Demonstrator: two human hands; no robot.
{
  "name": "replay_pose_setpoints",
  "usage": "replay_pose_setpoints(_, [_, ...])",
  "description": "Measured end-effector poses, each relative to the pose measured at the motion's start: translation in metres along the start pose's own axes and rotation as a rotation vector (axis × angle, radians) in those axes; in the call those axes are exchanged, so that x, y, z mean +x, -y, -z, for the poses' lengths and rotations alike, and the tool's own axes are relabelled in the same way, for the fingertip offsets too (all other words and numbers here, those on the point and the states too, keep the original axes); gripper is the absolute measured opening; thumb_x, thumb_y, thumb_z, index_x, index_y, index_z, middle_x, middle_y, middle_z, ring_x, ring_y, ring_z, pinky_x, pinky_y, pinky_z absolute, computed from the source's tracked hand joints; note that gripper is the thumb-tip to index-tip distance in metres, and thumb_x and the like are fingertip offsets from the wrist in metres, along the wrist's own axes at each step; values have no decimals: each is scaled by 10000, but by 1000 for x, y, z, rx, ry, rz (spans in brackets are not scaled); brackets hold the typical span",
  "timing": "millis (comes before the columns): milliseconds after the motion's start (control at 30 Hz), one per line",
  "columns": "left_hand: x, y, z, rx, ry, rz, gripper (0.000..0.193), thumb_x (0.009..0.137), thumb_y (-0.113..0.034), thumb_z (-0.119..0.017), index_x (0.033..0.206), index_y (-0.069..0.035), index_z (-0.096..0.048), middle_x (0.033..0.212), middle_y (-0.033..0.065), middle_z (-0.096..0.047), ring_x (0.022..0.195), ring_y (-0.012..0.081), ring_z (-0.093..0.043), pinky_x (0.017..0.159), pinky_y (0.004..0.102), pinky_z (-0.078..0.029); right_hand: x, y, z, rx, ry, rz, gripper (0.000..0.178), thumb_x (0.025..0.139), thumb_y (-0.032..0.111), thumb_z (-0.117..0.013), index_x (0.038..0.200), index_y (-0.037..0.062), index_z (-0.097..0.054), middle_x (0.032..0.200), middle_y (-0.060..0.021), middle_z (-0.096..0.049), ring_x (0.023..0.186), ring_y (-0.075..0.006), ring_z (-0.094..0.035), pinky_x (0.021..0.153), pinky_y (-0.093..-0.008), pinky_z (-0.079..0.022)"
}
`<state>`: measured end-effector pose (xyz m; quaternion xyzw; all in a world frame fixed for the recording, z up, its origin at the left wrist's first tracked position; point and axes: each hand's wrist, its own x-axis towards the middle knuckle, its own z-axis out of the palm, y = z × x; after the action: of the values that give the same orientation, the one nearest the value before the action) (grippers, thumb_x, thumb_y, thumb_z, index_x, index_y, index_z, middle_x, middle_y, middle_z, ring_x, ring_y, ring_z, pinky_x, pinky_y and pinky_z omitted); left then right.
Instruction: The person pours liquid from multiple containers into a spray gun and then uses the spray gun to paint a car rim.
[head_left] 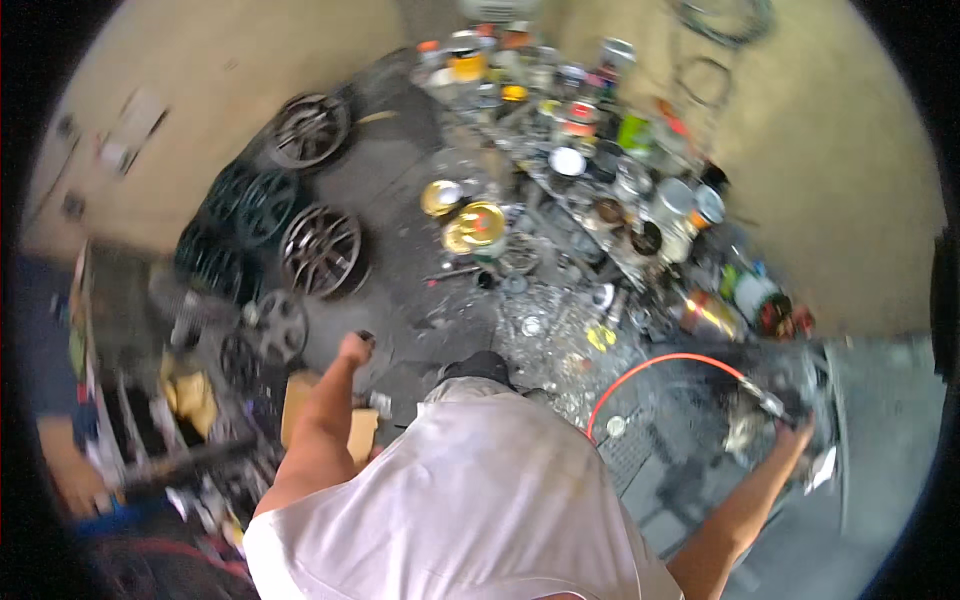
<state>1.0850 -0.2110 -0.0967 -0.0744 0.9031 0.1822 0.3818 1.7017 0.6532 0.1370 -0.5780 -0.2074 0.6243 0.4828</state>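
Note:
My right hand [797, 434] reaches out to the far right, its fingers closed round a dark hand tool [795, 410] whose exact kind is blurred. A silvery coupling [762, 396] joins that tool to an orange air hose [672, 357], which arcs back towards my body. On the left, my left arm stretches forward. My left hand [354, 348] is closed, and a small dark thing [366, 337] shows at its fingers, too small to name. Ahead of that hand stands a dark multi-spoke wheel rim [322, 250].
Another rim [309, 131] and several dark green rims [267, 207] line the left wall. Paint cans [673, 200] and lids [481, 223] crowd a paint-splattered bench ahead and right. A cluttered shelf [110, 370] stands left, near a cardboard box [362, 434].

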Motion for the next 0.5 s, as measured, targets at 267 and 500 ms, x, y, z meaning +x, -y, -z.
replay_pose_setpoints(267, [-214,219,-189,210,365,191,467,826,-417,-737,1120,-55,-734,1127,189,-727,1009,327,-706,865,439,-555,-10,-11,-139,120,-141,55,720,932,434,-604,1548,136,-381,1654,-127,-260,1480,-437,-272,1034,-778,-360])
replay_pose_setpoints(500, [-185,212,-215,352,425,-27,385,818,-381,-696,1026,-61,-745,1070,212,-723,950,351,-706,821,467,-549,11,-22,-118,29,-135,134,677,966,466,-565,1538,139,-406,1628,-140,-317,1435,-428,-366,1055,-711,-417])
